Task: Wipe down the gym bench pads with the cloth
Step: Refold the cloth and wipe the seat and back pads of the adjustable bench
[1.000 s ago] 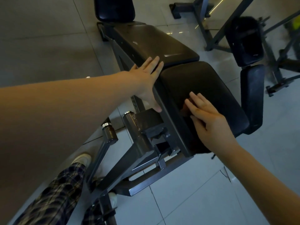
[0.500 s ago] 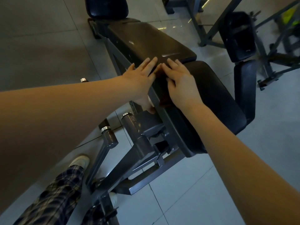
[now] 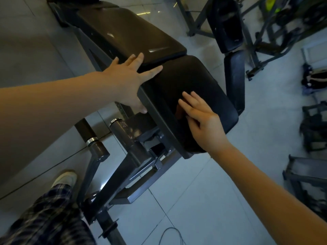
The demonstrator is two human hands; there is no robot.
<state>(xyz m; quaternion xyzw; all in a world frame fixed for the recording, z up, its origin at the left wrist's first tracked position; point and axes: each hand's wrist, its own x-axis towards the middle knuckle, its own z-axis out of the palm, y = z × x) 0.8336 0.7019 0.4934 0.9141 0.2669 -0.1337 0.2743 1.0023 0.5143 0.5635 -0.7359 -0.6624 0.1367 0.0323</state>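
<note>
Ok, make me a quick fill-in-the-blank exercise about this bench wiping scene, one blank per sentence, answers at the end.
1. The right hand presses the ____ onto the seat pad.
2. The left hand rests where the seat pad meets the ____ pad.
3. The shoe by the frame is ____.
4. The floor is covered in ____.

Missing words: cloth, back, white, tiles.

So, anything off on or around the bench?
Nothing damaged or spilled on the black padded bench. Only a thin black cable loops loose on the grey tiled floor near its foot: possible trip hazard.
</note>
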